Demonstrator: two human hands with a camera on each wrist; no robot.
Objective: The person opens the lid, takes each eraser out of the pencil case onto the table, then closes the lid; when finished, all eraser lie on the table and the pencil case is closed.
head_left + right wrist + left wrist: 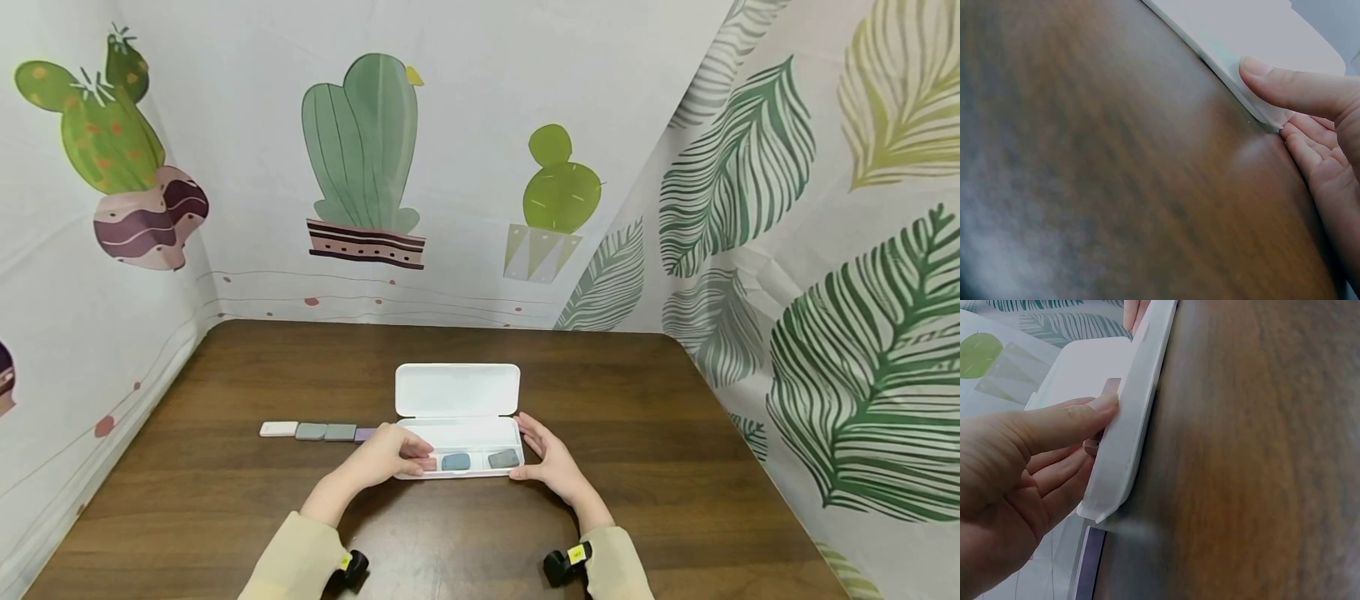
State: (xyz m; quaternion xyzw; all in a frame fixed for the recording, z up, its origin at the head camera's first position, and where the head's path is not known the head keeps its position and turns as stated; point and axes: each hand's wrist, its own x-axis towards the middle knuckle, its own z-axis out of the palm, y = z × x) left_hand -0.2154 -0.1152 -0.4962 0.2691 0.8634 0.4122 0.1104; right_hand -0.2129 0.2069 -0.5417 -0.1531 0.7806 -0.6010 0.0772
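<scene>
A white hinged case (pixel 461 432) lies on the table with its lid (pixel 457 390) raised at the back. Between the thumb and fingers of my left hand (pixel 386 456) is a small flat mauve-pink block (pixel 1110 387), pinched at the case's left end, partly hidden by the fingers. Inside, along the front, sit a blue-grey block (pixel 456 462) and a darker grey block (pixel 503 458). My right hand (pixel 551 462) grips the case's right end, its thumb at the front corner and its fingers along the side.
Left of the case, similar flat blocks form a row: a white one (pixel 278 428), two grey ones, and a purple one (pixel 363 434) partly behind my left hand. The brown wooden table (pixel 675 500) meets printed cloth (pixel 465 167) at the back and sides.
</scene>
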